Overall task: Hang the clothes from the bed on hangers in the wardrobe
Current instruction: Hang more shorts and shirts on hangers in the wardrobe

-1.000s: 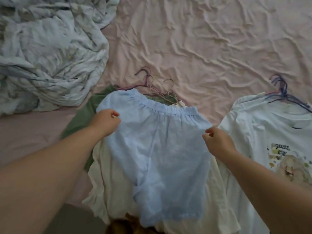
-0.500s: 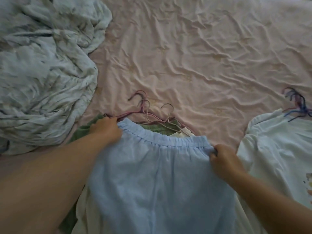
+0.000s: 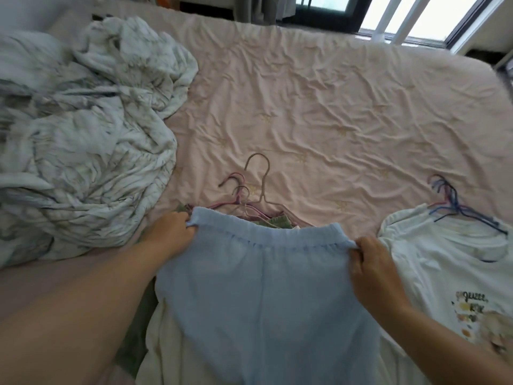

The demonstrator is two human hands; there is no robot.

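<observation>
Daylight enters through the window beyond the far edge of the bed sheet, where the panes are blown out to white glare, and it rakes across the sheet so each wrinkle throws a soft, low shadow. Nearer than the sheet's middle the light is flat and rather dim, with muted colours and slight haze. The crumpled duvet left of the sheet is smeared by motion blur, the print on the white T-shirt at the sheet's right is soft, and the wide lens bows the sheet's far edge.

Pale blue shorts, pink bedsheet, white printed T-shirt, grey-white marbled duvet, green garment
</observation>
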